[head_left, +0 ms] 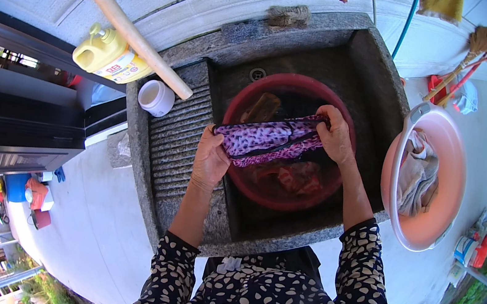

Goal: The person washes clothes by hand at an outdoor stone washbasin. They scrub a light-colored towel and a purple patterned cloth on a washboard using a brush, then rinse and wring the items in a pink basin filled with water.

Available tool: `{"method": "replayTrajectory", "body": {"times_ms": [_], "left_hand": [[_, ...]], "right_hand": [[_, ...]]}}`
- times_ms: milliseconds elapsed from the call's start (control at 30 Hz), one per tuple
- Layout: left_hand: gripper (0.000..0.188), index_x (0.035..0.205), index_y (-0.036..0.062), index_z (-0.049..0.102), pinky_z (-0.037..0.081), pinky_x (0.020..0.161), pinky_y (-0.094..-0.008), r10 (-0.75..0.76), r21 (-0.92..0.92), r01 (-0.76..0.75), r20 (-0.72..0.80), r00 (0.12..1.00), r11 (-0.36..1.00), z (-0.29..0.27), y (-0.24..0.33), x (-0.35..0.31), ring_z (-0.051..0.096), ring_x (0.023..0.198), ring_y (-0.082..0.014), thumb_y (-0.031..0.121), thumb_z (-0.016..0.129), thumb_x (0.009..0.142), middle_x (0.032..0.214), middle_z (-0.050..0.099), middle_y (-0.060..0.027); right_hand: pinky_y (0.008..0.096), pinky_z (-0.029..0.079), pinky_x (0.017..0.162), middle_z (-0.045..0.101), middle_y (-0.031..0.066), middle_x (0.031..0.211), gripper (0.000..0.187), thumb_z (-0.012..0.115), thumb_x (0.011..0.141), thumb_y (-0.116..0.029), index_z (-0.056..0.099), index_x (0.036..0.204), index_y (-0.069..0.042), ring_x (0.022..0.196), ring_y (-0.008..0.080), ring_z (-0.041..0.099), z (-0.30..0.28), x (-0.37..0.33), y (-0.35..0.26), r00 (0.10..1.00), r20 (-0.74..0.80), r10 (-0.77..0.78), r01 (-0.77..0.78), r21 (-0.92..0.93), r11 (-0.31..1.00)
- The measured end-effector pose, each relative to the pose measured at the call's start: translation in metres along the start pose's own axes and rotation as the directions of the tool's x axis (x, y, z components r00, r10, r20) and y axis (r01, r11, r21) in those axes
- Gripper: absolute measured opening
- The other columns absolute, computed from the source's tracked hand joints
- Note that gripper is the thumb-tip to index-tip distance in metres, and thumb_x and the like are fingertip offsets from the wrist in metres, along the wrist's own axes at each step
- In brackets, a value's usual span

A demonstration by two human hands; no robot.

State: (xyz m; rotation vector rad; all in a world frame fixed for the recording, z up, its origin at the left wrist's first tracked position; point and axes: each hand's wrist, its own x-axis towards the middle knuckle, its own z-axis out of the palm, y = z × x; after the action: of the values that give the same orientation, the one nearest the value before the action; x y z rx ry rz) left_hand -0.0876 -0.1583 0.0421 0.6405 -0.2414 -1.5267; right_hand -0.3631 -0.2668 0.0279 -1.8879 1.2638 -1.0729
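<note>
My left hand [210,160] grips one end of a pink-and-purple leopard-print garment [258,139] with black edging. The other end is pinched in my right hand [337,135], so the fabric stretches between both hands. Directly below is a red plastic basin [286,204] holding water. Red cloth [299,177] and a brown block-like object [262,107] lie inside it, along with dark material that I cannot make out. Part of the basin is hidden by the garment and my hands. The garment's exact kind is unclear.
The basin stands in a stone sink [385,72] with a ridged washboard [180,137] at left. A tap with a pale tube [141,41], a yellow detergent jug [113,58] and a white cup [156,99] are there. At right, a pink basin [453,175] holds grey cloths [418,183].
</note>
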Motion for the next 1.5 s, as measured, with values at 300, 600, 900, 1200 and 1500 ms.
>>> {"method": "replayTrajectory", "body": {"times_ms": [300, 600, 900, 1200, 1500], "left_hand": [[0.034, 0.088, 0.0052, 0.041, 0.037, 0.061, -0.0251, 0.788, 0.953, -0.257, 0.282, 0.547, -0.163, -0.026, 0.011, -0.028, 0.044, 0.074, -0.017, -0.011, 0.053, 0.061, 0.083, 0.049, -0.0045], [0.045, 0.144, 0.0121, 0.036, 0.053, 0.089, -0.0472, 0.098, 0.017, -0.101, -0.46, 0.882, 0.995, -0.073, -0.001, -0.073, 0.061, 0.107, -0.0296, 0.031, 0.036, 0.103, 0.129, 0.056, -0.0166], [0.051, 0.149, 0.0174, 0.033, 0.048, 0.097, -0.0494, 0.023, -0.213, -0.057, -0.158, 0.987, 0.975, -0.086, 0.01, -0.092, 0.058, 0.112, -0.0333, 0.025, 0.032, 0.099, 0.131, 0.056, -0.0151], [0.036, 0.126, 0.007, 0.051, 0.053, 0.081, -0.03, 0.24, 0.594, -0.111, -0.143, 0.96, 0.796, -0.134, 0.02, -0.097, 0.061, 0.095, -0.0151, 0.015, 0.054, 0.091, 0.113, 0.059, -0.0036], [0.027, 0.109, 0.0006, 0.058, 0.047, 0.084, -0.0277, 0.157, 0.752, -0.085, -0.025, 0.987, 0.654, -0.074, 0.027, -0.1, 0.06, 0.093, -0.0144, 0.0, 0.05, 0.083, 0.105, 0.062, -0.0051]], "right_hand": [[0.0315, 0.046, 0.066, 0.06, 0.0099, 0.084, 0.023, 0.051, 0.075, 0.006, 0.063, 0.092, -0.003, 0.074, 0.0221, 0.059, -0.004, -0.028, -0.044, 0.989, 0.146, 0.0, -0.053, 0.355, 0.933], [0.0389, 0.04, 0.077, 0.054, 0.006, 0.095, 0.026, 0.073, 0.062, -0.008, 0.062, 0.086, -0.011, 0.091, 0.024, 0.055, 0.035, -0.151, -0.086, 0.689, 0.643, -0.333, 0.352, 0.104, 0.93], [0.0429, 0.039, 0.086, 0.054, 0.0093, 0.115, 0.028, 0.072, 0.062, -0.009, 0.061, 0.088, -0.012, 0.108, 0.0242, 0.055, 0.053, -0.179, -0.117, 0.683, 0.668, -0.295, 0.28, 0.135, 0.951], [0.0251, 0.041, 0.064, 0.055, 0.0039, 0.082, 0.01, 0.059, 0.076, 0.004, 0.058, 0.084, -0.001, 0.072, 0.0141, 0.052, 0.024, -0.158, -0.122, 0.907, 0.403, 0.12, -0.307, 0.439, 0.844], [0.018, 0.041, 0.067, 0.056, -0.0054, 0.077, 0.001, 0.063, 0.092, -0.005, 0.062, 0.092, -0.004, 0.074, 0.0013, 0.048, 0.006, -0.09, -0.123, 0.962, 0.082, 0.261, -0.269, 0.463, 0.845]]}}
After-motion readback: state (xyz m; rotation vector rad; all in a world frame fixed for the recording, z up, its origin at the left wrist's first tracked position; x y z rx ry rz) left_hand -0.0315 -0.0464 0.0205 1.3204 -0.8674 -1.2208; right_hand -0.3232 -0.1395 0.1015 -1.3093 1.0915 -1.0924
